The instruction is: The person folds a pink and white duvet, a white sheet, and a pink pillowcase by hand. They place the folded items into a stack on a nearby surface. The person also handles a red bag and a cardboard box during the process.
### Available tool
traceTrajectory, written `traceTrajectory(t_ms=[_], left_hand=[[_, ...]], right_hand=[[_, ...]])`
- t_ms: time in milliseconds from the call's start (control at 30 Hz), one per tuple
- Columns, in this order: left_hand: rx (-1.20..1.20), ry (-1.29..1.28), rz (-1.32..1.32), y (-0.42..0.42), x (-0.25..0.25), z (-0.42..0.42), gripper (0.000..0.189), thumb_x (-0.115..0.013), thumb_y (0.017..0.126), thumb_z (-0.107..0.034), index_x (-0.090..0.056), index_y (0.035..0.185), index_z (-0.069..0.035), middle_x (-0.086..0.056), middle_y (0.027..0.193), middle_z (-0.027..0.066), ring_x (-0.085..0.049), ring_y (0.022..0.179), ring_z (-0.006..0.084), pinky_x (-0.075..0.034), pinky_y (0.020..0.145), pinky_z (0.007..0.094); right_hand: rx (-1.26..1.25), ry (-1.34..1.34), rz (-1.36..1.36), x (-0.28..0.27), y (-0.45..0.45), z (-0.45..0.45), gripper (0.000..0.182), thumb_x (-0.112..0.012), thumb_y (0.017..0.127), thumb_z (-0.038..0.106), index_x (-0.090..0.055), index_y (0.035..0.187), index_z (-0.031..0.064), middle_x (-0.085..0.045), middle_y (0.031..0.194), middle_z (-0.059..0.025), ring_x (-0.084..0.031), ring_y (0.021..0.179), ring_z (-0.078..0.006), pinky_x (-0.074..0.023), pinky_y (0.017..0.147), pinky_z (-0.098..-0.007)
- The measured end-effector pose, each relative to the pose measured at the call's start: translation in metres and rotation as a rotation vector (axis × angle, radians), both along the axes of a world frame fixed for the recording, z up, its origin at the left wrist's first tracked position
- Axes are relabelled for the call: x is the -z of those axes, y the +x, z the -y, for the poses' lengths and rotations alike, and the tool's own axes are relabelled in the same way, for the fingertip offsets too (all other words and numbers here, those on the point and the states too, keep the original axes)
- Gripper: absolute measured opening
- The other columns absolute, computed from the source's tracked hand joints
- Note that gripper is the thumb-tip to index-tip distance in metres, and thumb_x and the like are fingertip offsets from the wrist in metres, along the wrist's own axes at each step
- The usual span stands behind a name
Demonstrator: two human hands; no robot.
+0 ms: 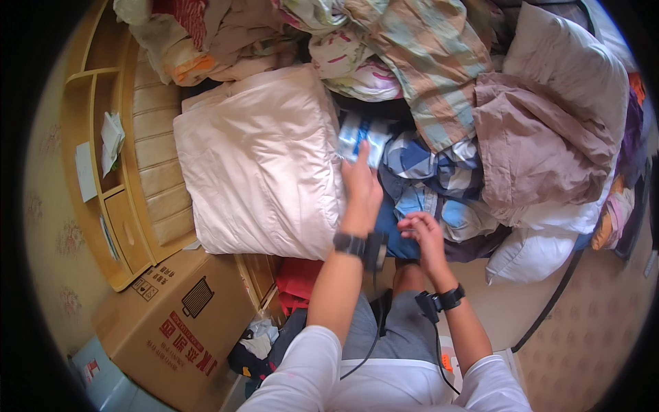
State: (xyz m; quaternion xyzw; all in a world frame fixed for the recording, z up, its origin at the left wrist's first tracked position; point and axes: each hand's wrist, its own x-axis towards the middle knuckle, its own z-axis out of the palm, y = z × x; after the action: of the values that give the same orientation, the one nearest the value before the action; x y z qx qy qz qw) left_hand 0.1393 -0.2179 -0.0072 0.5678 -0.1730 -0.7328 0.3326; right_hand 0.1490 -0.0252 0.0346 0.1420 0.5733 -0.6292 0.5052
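My left hand [362, 186] holds a white and blue plastic packet [363, 138], blurred, beside the right edge of a folded pale pink quilt [262, 165]. The thumb lies over the packet's near part. My right hand [424, 236] is raised over the near edge of the clothes pile, fingers curled loosely; no held thing shows in it. Just beyond it are a light blue garment [412, 202] and a blue and white checked cloth [406, 157]. Both wrists wear black strapped devices with cables.
A plaid cloth [427, 62], a mauve cloth [535, 149] and white pillows [566, 67] are heaped across the bed. A wooden headboard shelf [128, 206] stands left, above a large cardboard box [175, 329]. A red bag [298, 283] lies below the quilt.
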Motion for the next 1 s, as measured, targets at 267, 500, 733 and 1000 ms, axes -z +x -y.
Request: traceTrajectory(t_ms=[267,500,733,1000], left_hand=[[0.802,-0.131,0.146,0.127,-0.080,-0.072,0.027,-0.061,0.084,-0.001,-0.057,0.111,-0.002,-0.063,0.104,0.0054,-0.059,0.098,0.0145,-0.047,0.085,0.0270],[1.134,-1.001,0.491,0.102,-0.058,0.006,0.057,-0.042,0.068,0.013,-0.053,0.122,-0.001,-0.047,0.133,0.0200,-0.044,0.124,0.0384,-0.035,0.105,0.0395],[1.195,-1.420,1.069,0.006,0.035,0.056,0.040,-0.052,0.074,0.003,-0.055,0.114,0.000,-0.053,0.117,0.0187,-0.049,0.106,0.0355,-0.045,0.090,0.0386],[1.423,-1.315,0.928,0.033,0.035,0.027,0.045,-0.055,0.068,0.009,-0.053,0.112,0.002,-0.050,0.119,0.0221,-0.046,0.110,0.0388,-0.044,0.094,0.0401]], right_hand=[[0.145,-0.217,0.386,-0.002,-0.046,0.069,0.033,-0.058,0.094,0.023,-0.055,0.119,0.0013,-0.065,0.107,-0.0094,-0.062,0.098,-0.0206,-0.0479,0.091,-0.0338],[-0.096,0.075,-0.424,-0.032,-0.049,0.057,0.023,-0.063,0.089,0.013,-0.063,0.107,-0.0008,-0.064,0.095,-0.0019,-0.055,0.084,-0.0077,-0.0444,0.078,-0.0222],[-0.283,0.225,-0.358,-0.015,-0.006,-0.002,0.023,-0.062,0.090,0.021,-0.064,0.100,-0.0006,-0.063,0.083,-0.0011,-0.053,0.074,-0.0061,-0.0430,0.067,-0.0215],[-0.235,0.243,-0.306,-0.012,0.029,-0.009,0.022,-0.060,0.091,0.020,-0.062,0.099,-0.0008,-0.062,0.079,-0.0017,-0.053,0.071,-0.0074,-0.0440,0.065,-0.0239]])
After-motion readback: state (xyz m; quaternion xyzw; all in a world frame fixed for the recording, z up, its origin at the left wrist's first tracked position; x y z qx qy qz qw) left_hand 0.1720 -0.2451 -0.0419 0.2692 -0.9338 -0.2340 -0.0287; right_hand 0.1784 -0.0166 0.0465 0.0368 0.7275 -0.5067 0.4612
